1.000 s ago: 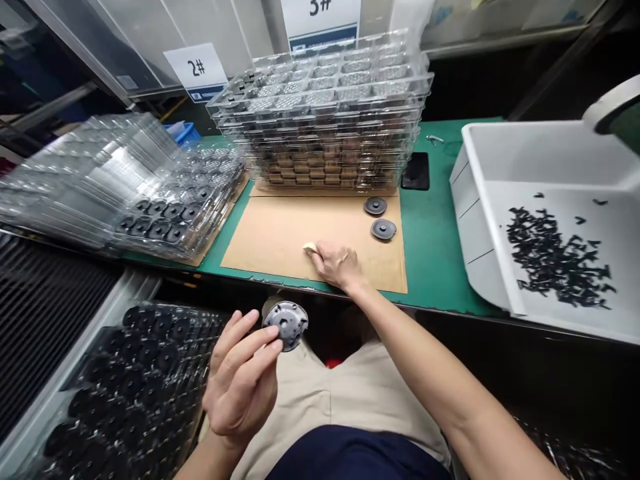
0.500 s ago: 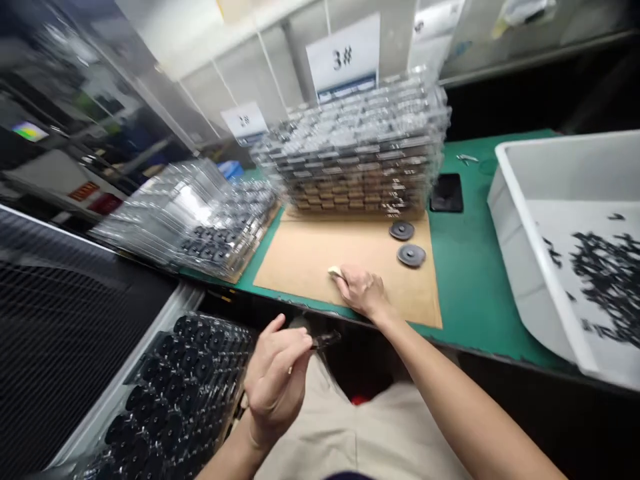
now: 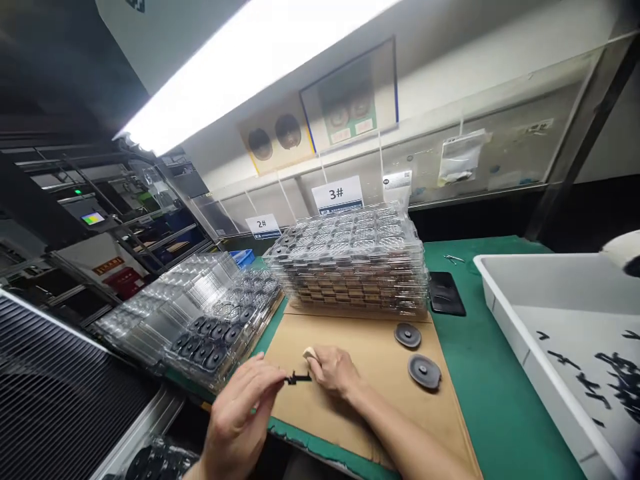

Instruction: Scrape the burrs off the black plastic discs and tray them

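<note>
My left hand pinches one end of a small, thin black plastic part, held above the brown cardboard sheet. The part's free end reaches to my right hand, whose fingers are curled closed. A small cream-coloured piece shows at the right fingertips; its kind is unclear, and whether those fingers also touch the black part is hidden. To the right on the cardboard lie two dark, round plastic discs, a smaller disc and a larger disc, each with a raised centre.
A tall stack of clear blister trays stands behind the cardboard. More trays with black parts lie at left. A black phone is on the green mat. At right, a white bin holds loose black pieces.
The camera has tilted up, showing the lamp and wall. My left hand has brought the black part from below the table edge up over the cardboard, close to my right hand.
</note>
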Action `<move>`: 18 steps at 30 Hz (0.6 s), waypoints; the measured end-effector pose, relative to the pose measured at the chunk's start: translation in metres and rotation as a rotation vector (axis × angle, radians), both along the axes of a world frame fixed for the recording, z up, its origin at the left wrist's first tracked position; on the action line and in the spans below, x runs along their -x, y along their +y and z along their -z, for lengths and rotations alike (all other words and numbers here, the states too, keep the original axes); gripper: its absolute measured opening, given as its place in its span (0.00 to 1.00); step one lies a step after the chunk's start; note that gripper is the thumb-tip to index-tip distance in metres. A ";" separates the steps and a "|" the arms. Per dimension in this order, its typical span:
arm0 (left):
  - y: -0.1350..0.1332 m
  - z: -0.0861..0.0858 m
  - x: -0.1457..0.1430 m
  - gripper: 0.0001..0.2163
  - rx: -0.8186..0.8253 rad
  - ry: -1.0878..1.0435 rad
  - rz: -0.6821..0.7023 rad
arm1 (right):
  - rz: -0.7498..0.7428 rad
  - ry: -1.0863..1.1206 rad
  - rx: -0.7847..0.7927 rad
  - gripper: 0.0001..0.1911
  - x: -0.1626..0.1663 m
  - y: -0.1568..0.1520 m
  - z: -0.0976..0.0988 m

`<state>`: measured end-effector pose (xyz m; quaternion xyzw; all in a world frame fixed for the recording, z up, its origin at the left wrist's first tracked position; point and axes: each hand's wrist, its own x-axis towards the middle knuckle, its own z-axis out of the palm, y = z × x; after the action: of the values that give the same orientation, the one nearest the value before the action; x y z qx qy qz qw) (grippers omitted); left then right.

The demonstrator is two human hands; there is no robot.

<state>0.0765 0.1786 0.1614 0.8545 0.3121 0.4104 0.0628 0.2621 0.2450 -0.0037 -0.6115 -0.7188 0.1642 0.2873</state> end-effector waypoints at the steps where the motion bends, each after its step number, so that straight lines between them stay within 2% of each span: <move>1: 0.018 -0.015 -0.002 0.13 -0.040 0.015 -0.017 | -0.023 0.012 -0.005 0.10 0.000 0.003 0.004; 5: 0.112 -0.074 -0.019 0.07 -0.249 0.069 -0.125 | -0.059 0.059 0.008 0.10 -0.001 0.005 0.018; 8: 0.195 -0.105 -0.046 0.08 -0.319 0.123 -0.179 | -0.058 0.085 0.023 0.10 -0.001 0.005 0.020; 12: 0.298 -0.126 -0.092 0.13 -0.354 0.437 -0.382 | -0.068 0.093 0.016 0.09 0.003 0.005 0.024; 18: 0.420 -0.137 -0.157 0.14 -0.222 0.558 -0.504 | -0.030 0.057 -0.167 0.01 0.020 0.004 0.055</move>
<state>0.2333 0.5990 0.2987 0.8314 0.4710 0.1963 -0.2202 0.2420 0.2494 -0.0584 -0.5697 -0.7307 0.1253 0.3549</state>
